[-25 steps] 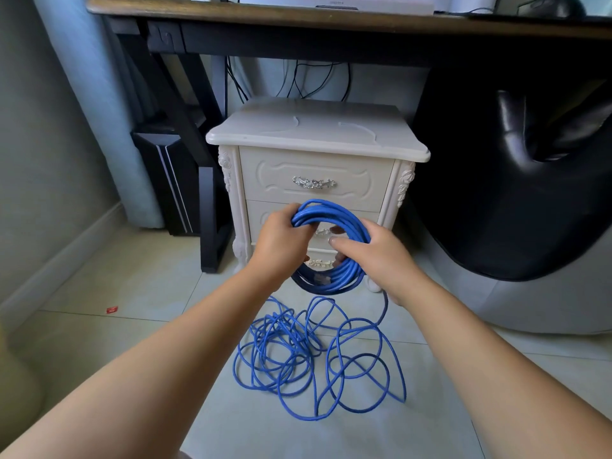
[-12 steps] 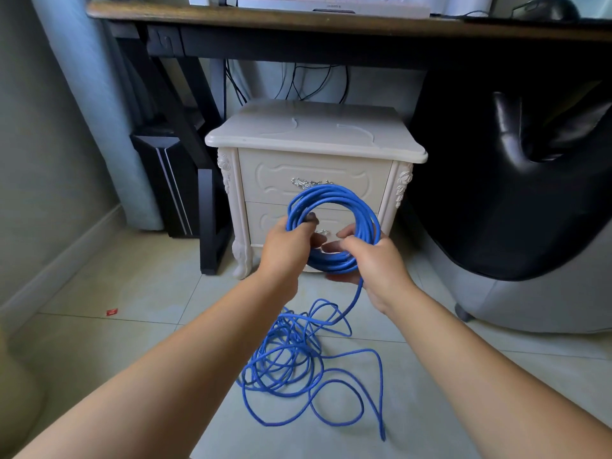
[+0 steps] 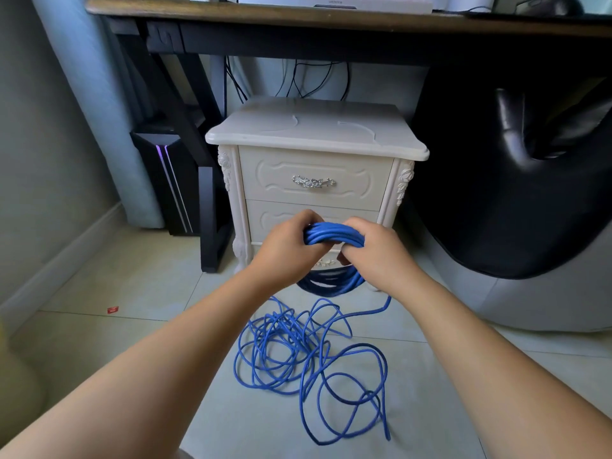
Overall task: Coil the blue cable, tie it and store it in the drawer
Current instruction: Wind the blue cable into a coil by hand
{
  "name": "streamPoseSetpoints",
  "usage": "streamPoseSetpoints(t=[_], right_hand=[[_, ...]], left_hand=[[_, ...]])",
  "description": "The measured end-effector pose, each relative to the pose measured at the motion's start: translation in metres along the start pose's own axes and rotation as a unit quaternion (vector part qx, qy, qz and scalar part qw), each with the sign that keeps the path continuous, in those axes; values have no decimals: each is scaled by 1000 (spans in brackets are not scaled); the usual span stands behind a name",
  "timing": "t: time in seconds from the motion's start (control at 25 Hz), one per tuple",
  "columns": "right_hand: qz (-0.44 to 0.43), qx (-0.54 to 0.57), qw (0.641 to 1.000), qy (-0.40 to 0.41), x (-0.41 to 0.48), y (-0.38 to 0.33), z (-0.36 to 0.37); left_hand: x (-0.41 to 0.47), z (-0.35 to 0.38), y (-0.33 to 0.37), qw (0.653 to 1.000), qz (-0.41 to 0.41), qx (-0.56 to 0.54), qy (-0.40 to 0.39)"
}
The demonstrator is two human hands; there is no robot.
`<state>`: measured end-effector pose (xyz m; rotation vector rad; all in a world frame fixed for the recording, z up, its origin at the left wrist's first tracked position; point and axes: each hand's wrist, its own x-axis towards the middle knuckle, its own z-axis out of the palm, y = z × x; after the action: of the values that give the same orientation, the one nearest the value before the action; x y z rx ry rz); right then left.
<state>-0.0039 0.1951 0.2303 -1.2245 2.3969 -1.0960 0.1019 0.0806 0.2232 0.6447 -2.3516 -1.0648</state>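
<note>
The coil [image 3: 334, 235] runs between the left hand [image 3: 288, 251] and right hand [image 3: 376, 251], gripped by both. Loose cable [image 3: 298, 352] lies on the floor [image 3: 132, 293] below them. Behind the hands stands the nightstand [image 3: 314, 127], under the desk [image 3: 298, 18], with a computer tower [image 3: 162, 180] to the left and a seat [image 3: 513, 210] to the right.

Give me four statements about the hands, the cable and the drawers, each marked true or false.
1. The left hand and the right hand both hold the coiled part of the blue cable. True.
2. The whole cable is coiled. False: a loose tangle lies on the floor.
3. The top drawer stands open. False: it is shut.
4. A red scrap lies on the floor to the left. True.
</note>
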Motion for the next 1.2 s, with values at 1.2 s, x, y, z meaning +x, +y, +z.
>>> streamPoseSetpoints(t=[1.2], right_hand=[[40, 146, 987, 57, -21, -1, -27]], left_hand=[[-25, -10, 68, 986, -81, -144, -15]])
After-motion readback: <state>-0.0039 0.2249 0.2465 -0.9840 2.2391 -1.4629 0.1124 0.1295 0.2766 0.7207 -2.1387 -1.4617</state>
